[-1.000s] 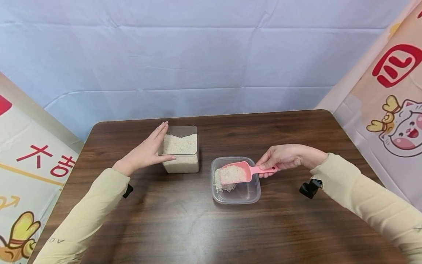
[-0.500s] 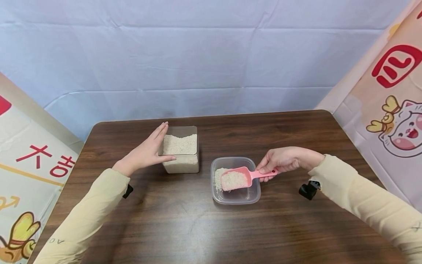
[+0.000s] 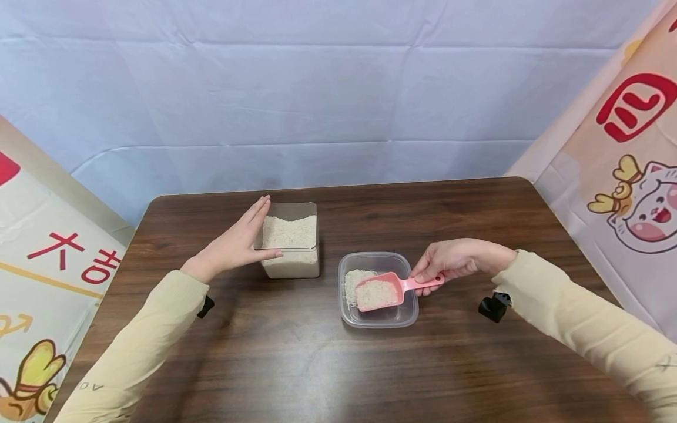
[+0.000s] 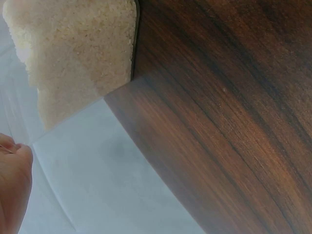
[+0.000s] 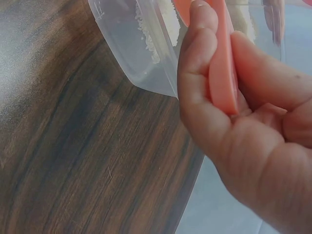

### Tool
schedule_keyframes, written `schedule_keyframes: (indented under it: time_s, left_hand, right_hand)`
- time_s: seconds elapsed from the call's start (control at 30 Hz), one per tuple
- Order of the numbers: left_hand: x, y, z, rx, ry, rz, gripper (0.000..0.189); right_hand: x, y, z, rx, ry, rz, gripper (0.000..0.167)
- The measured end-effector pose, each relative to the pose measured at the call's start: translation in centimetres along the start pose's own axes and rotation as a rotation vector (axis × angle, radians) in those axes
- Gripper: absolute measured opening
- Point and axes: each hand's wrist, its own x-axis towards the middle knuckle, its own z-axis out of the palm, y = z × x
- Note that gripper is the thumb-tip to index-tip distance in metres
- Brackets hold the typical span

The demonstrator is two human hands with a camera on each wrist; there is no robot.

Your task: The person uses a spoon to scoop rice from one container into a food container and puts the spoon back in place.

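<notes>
Sleeves of soft cream-yellow knit reach in from the lower corners over a dark brown wooden table (image 3: 296, 364), its surface smooth with long streaked grain and a rounded edge at the back.

Nearest on the right, the right hand (image 3: 455, 259) is closed on the flat handle of a pink plastic scoop (image 3: 383, 291); the right wrist view shows thumb and fingers curled round the handle (image 5: 223, 73), pinching it from both sides. The scoop's shallow rounded bowl is heaped with white rice and sits low inside a clear plastic tub (image 3: 378, 317), a squat container with rounded corners and thin glossy walls. A loose mound of the same grainy rice lies on the tub's floor, against its left side, touching the scoop.

A little farther back and to the left stands a taller square clear container (image 3: 291, 241), straight-walled and roughly half filled with rice (image 3: 290, 230) whose surface is uneven and powdery-looking. The left hand (image 3: 233, 247) rests against its left wall, fingers straight and together, thumb stretched across the near rim; it is open, steadying rather than clutching. The left wrist view shows the rice pressed against the transparent wall (image 4: 78, 53).

Beyond the table hangs a pale blue cloth backdrop (image 3: 328, 88), creased in a grid of fold lines. Printed cartoon banners stand at both sides
</notes>
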Motion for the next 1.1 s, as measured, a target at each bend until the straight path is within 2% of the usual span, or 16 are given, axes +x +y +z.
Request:
schedule_keyframes:
  time_s: [1.1]
  left_hand:
    - [0.0,0.21,-0.1,0.004,-0.006,-0.009,0.107]
  right_hand:
    - [0.34,-0.26,0.32,-0.048,-0.028,0.052,0.026]
